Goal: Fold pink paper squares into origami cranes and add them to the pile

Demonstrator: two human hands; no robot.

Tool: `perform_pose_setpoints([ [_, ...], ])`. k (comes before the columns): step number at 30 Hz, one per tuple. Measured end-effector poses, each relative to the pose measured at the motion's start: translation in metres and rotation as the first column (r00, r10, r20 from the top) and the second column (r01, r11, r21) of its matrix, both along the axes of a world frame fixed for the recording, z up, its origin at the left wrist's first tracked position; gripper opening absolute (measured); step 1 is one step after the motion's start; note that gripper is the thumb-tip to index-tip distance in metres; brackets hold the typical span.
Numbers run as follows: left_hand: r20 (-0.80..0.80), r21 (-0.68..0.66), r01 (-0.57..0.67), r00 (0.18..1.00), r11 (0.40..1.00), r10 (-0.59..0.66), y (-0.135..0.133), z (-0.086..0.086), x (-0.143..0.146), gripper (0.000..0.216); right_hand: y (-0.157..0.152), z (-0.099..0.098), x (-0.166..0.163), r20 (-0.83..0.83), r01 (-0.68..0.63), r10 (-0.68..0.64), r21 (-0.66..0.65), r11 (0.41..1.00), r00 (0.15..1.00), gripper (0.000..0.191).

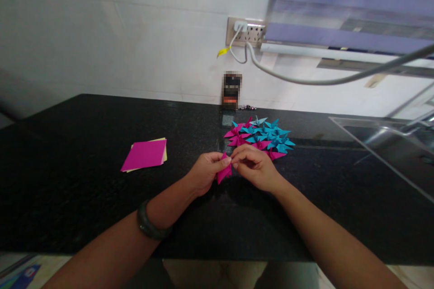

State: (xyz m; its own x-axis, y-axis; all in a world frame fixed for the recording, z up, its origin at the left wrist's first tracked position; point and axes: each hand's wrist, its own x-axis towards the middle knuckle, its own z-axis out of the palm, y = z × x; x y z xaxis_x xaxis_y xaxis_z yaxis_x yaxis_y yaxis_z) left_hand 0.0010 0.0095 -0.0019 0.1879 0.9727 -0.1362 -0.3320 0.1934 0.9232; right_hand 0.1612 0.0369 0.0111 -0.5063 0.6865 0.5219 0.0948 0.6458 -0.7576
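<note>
A folded piece of magenta origami paper [223, 175] is pinched between the thumb and fingers of my left hand [206, 172], above the black countertop. My right hand [254, 165] closes its thumb and fingertips at the upper right edge of the same paper, touching my left thumb or nearly so. Just beyond my right hand lies a cluster of folded paper cranes, some blue [267, 133] and some magenta [236, 130], with one pale blue crane [259, 121] at the back. My right hand hides part of the nearest magenta ones.
A stack of square paper [144, 154], magenta on top with yellow beneath, lies to the left on the countertop [84, 140]. A small dark box-like object [232, 90], blurred out, stands at the wall. On the right is a metal sink [393, 137]. A cable [305, 82] hangs across the upper right.
</note>
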Motion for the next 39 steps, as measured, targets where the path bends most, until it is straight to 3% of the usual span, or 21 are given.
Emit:
perform_pose_setpoints([
  [3, -0.063, 0.047, -0.028, 0.997, 0.999, 0.031, 0.000, -0.001, -0.003, 0.029, -0.001, -0.004, -0.003, -0.046, 0.023, -0.035, -0.236, 0.972, 0.998, 0.008],
  [7, -0.105, 0.120, -0.062, 0.992, 0.991, 0.075, 0.000, -0.001, -0.006, 0.027, -0.002, -0.007, -0.009, -0.080, 0.020, -0.078, -0.560, 0.829, 0.994, 0.025],
  [10, -0.102, 0.172, 0.013, 0.995, 0.985, 0.004, -0.001, 0.001, -0.007, 0.027, -0.004, -0.006, -0.011, -0.087, -0.086, 0.036, -0.682, 0.727, 0.996, 0.032],
  [12, -0.141, 0.212, 0.048, 0.990, 0.976, -0.018, 0.000, 0.003, -0.007, 0.027, -0.004, -0.005, -0.010, -0.103, -0.151, 0.111, -0.717, 0.681, 0.989, 0.035],
  [15, -0.161, 0.179, -0.034, 0.985, 0.983, 0.063, 0.002, 0.003, -0.006, 0.032, -0.003, -0.006, -0.007, -0.111, -0.174, 0.138, -0.741, 0.649, 0.984, 0.032],
  [19, -0.108, 0.050, -0.120, 0.986, 0.991, 0.125, 0.005, 0.000, -0.005, 0.043, 0.001, -0.008, -0.007, -0.142, -0.126, 0.024, -0.767, 0.629, 0.990, 0.029],
  [23, -0.164, -0.074, -0.054, 0.986, 0.996, 0.041, 0.005, -0.004, -0.005, 0.038, 0.004, -0.007, -0.007, -0.156, -0.040, -0.138, -0.790, 0.612, 0.978, 0.027],
  [28, -0.154, -0.098, 0.069, 0.984, 0.993, -0.084, 0.003, -0.003, -0.009, 0.033, 0.005, -0.008, -0.005, -0.090, -0.008, -0.107, -0.802, 0.597, 0.990, 0.029],
  [31, -0.048, -0.158, 0.157, 0.985, 0.975, -0.166, 0.003, -0.001, -0.009, 0.033, 0.005, -0.008, -0.004, -0.075, -0.005, -0.111, -0.846, 0.533, 0.991, 0.026],
  [34, 0.035, -0.201, 0.159, 0.987, 0.967, -0.155, 0.003, -0.001, -0.008, 0.031, 0.005, -0.008, -0.004, -0.068, -0.005, -0.120, -0.886, 0.463, 0.990, 0.025],
  [39, 0.033, -0.214, 0.157, 0.988, 0.964, -0.153, 0.003, -0.003, -0.006, 0.029, 0.005, -0.004, -0.004, -0.123, -0.064, -0.134, -0.923, 0.379, 0.983, 0.025],
])
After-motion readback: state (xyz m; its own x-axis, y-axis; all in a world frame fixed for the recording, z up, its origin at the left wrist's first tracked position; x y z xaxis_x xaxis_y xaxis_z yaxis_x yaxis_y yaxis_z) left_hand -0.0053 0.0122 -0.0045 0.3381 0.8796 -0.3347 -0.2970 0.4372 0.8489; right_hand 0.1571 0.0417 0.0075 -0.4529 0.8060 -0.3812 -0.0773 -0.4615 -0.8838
